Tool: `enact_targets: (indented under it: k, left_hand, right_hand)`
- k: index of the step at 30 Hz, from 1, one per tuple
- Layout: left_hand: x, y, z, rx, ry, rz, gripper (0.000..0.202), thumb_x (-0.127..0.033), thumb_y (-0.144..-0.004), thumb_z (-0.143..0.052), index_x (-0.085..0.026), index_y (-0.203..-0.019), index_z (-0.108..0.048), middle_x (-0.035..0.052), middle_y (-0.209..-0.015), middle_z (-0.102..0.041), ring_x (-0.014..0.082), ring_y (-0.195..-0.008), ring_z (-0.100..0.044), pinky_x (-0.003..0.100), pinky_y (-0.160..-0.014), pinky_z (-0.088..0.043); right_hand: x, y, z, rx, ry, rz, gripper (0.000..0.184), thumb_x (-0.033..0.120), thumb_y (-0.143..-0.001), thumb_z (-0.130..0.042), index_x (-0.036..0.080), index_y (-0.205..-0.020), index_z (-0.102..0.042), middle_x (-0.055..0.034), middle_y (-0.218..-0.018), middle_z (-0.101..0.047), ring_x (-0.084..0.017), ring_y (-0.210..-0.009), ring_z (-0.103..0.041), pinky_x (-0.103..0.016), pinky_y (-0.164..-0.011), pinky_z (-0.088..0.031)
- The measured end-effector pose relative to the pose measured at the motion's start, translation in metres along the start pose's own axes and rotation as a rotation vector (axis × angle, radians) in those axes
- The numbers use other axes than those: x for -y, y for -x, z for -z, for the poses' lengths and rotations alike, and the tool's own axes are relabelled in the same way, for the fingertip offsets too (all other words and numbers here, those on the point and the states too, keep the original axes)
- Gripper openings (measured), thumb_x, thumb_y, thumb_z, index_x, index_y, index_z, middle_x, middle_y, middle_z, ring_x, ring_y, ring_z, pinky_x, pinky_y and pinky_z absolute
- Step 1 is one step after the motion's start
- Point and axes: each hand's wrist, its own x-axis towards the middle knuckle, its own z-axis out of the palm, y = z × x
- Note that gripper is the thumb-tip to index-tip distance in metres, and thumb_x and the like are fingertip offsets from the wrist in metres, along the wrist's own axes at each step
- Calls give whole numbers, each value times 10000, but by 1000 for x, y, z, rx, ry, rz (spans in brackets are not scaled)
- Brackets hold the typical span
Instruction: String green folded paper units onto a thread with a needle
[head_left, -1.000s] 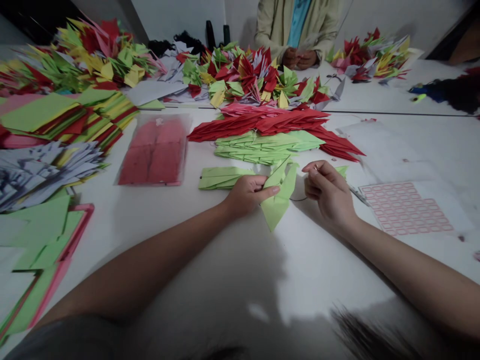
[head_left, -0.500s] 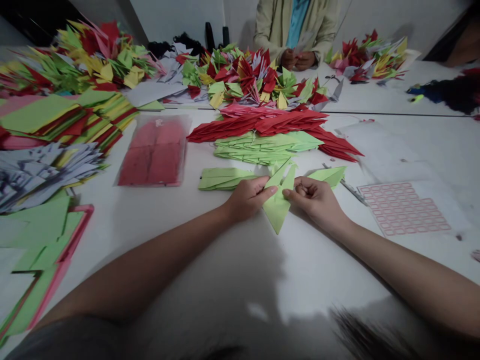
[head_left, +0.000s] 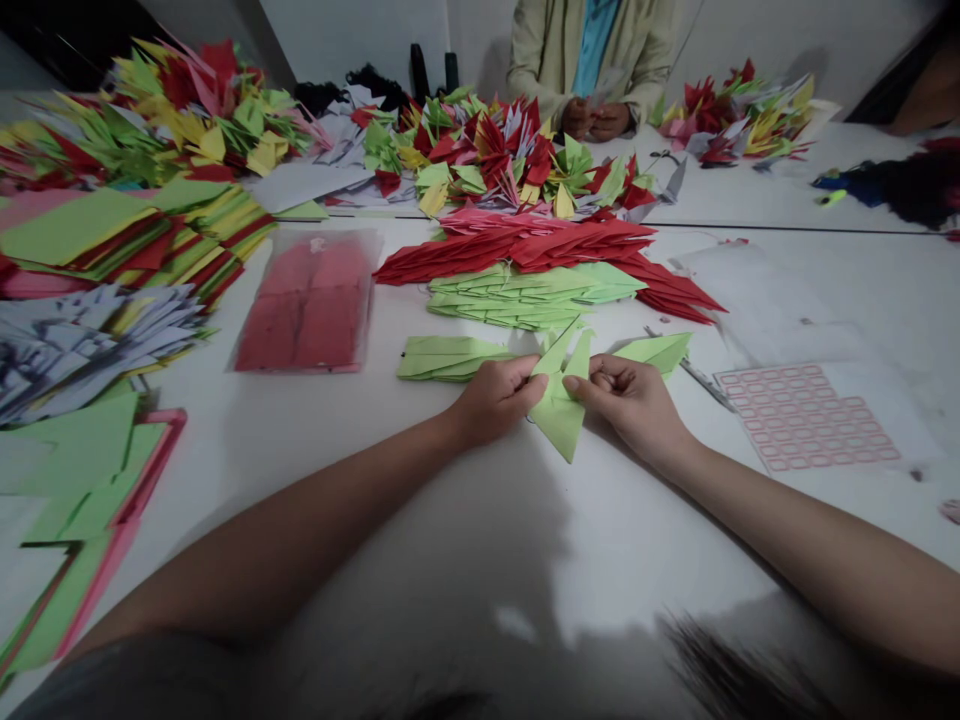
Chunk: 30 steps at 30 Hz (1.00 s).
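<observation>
Between my two hands is a light green origami crane (head_left: 559,405), one broad wing pointing down toward me and two narrow points sticking up. My left hand (head_left: 499,400) pinches its left side between thumb and fingers. On the other side, my right hand (head_left: 630,405) grips it with the thumb pressed on the front and the fingers curled behind. Just beyond my left hand lies a flat stack of folded green paper (head_left: 450,357). A single folded green piece (head_left: 660,352) rests behind my right hand.
Rows of folded green (head_left: 525,297) and red (head_left: 525,245) pieces lie ahead. A clear packet of red paper (head_left: 307,300) sits left, a red-bordered label sheet (head_left: 810,415) right. Colourful origami heaps (head_left: 487,150) line the back, where a person (head_left: 596,60) holds something small.
The crane has turned slightly in my hands, its lower wing tip swinging to the right. My left thumb has shifted a little left; both hands keep their hold.
</observation>
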Motion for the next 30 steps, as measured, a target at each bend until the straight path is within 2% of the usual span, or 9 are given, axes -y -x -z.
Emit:
enact_targets:
  k: [5,8,11,14,17,21,25,30]
  left_hand:
    - [0,1,-1,7,2,-12,324,-371,-883,-489,-157,-646,-432,-43,-580,-377,78,-544,-352,226,-519,-257]
    - [0,2,-3,34,90,8,255,-379,-845,-549,-152,-735,-511,-39,-587,-425,83,-526,-381,220,-496,-264]
    - [1,1,-5,1,162,20,224,-366,-809,-599,-153,-780,-537,-34,-600,-454,88,-531,-408,214,-492,-282]
    - [3,0,-6,-21,155,4,230,-341,-776,-636,-155,-719,-514,-40,-593,-430,79,-527,-387,210,-485,-264]
    - [3,0,-6,-17,117,-10,304,-329,-767,-642,-165,-626,-429,-58,-558,-343,62,-506,-319,210,-474,-214]
    - [3,1,-4,21,101,6,397,-356,-786,-627,-178,-592,-330,-72,-542,-252,51,-492,-242,216,-470,-162]
    - [3,1,-3,41,82,11,385,-406,-830,-576,-171,-608,-368,-57,-557,-296,64,-514,-293,223,-489,-191]
    - [1,1,-2,15,29,-6,359,-381,-843,-553,-167,-610,-382,-54,-560,-297,68,-521,-293,232,-499,-190]
  right_hand:
    - [-1,1,-1,-5,-17,-13,396,362,-757,-736,185,-591,-423,86,-524,-238,-68,-502,-201,-255,-486,-166]
    - [-3,1,-2,-23,-33,13,360,379,-791,-706,183,-621,-455,82,-528,-259,-74,-508,-219,-253,-493,-191]
    - [-2,2,-3,-31,15,68,356,370,-811,-684,187,-625,-441,80,-532,-257,-77,-511,-224,-251,-496,-204]
    - [0,3,-2,-39,114,141,443,346,-797,-693,200,-577,-337,77,-528,-254,-74,-511,-231,-248,-490,-195]
    - [1,5,-2,-48,181,196,493,323,-783,-692,205,-550,-274,73,-515,-249,-73,-509,-226,-247,-482,-184]
    - [1,5,-2,-87,206,204,493,296,-781,-672,206,-525,-260,70,-493,-238,-74,-507,-213,-251,-480,-174]
    - [1,3,-1,-53,191,196,488,316,-803,-655,204,-531,-266,66,-503,-231,-80,-517,-218,-254,-488,-181]
    - [0,4,0,-61,222,209,465,343,-805,-667,200,-552,-305,64,-516,-262,-80,-518,-241,-248,-487,-198]
